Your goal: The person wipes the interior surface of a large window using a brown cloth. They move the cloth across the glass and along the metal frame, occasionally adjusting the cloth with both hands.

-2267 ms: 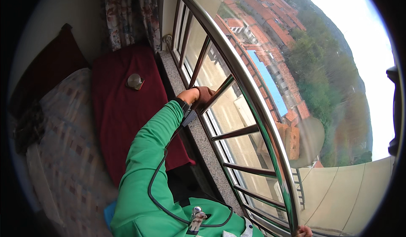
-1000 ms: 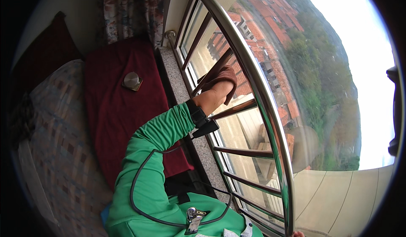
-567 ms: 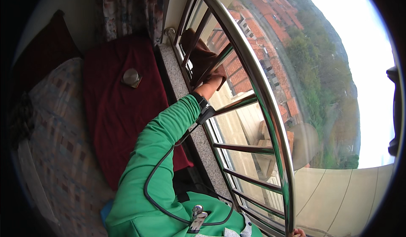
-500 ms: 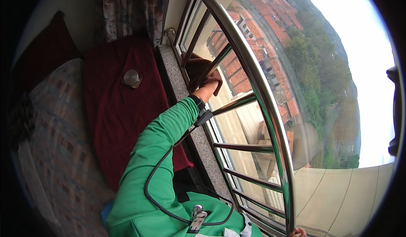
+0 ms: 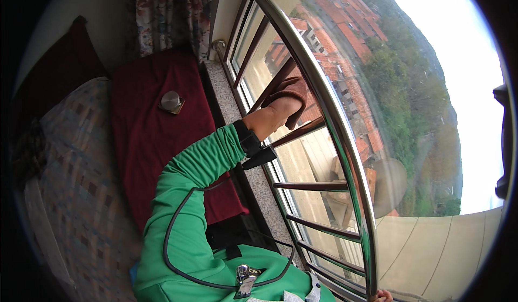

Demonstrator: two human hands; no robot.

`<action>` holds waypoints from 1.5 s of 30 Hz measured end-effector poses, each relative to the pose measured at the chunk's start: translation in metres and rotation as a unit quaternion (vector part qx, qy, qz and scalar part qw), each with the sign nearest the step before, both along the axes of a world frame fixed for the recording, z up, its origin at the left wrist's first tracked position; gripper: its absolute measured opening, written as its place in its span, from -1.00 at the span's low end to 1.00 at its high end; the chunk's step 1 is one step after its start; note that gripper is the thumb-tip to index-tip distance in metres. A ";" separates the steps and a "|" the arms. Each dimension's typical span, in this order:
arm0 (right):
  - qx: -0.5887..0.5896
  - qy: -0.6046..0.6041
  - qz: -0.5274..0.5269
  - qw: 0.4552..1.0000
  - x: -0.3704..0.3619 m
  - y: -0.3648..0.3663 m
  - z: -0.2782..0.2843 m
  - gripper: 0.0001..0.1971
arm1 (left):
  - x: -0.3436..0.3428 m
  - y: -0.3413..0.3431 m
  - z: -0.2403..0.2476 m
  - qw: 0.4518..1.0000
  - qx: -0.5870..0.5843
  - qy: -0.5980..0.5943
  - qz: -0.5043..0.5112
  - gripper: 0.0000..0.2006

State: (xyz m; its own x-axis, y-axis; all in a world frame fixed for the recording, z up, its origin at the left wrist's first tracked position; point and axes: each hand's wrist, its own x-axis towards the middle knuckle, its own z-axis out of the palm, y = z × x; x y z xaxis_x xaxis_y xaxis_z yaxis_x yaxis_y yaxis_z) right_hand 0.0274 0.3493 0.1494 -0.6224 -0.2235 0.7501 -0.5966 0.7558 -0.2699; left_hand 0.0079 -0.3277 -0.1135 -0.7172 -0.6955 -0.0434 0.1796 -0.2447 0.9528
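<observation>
At the window, the left hand point(image 5: 275, 116) reaches out from a green sleeve point(image 5: 202, 164) and presses a brown cloth point(image 5: 291, 94) against a slanted brown bar point(image 5: 270, 86) of the railing, fingers closed over the cloth just below the curved steel rail point(image 5: 324, 102). Only the right hand's fingertips point(image 5: 382, 296) show at the bottom edge, touching the rail's foot; its grip cannot be told. Beside the stone sill point(image 5: 229, 102) lies a dark red blanket point(image 5: 156, 135) bearing a small metal knob point(image 5: 171, 101).
</observation>
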 end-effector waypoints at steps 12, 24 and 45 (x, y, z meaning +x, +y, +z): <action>-0.010 0.006 -0.003 1.000 0.003 -0.004 0.000 -0.63 | 0.015 -0.001 0.016 0.752 -0.562 -0.334 0.080 -0.49; -0.024 -0.026 0.038 0.999 -0.018 0.034 -0.011 -0.62 | 0.072 0.045 0.032 0.734 -0.564 -0.358 -0.127 -0.62; -0.023 -0.022 0.015 0.999 -0.025 0.048 -0.025 -0.65 | 0.085 -0.068 0.130 -0.515 0.746 0.277 -0.319 -0.69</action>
State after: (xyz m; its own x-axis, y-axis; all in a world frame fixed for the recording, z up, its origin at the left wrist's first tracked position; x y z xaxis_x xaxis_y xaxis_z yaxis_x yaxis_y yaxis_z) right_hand 0.0025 0.3975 0.1245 -0.6479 -0.2086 0.7326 -0.6058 0.7242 -0.3295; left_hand 0.0927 -0.3954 0.0169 -0.4870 -0.3369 0.8058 -0.6299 0.7746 -0.0569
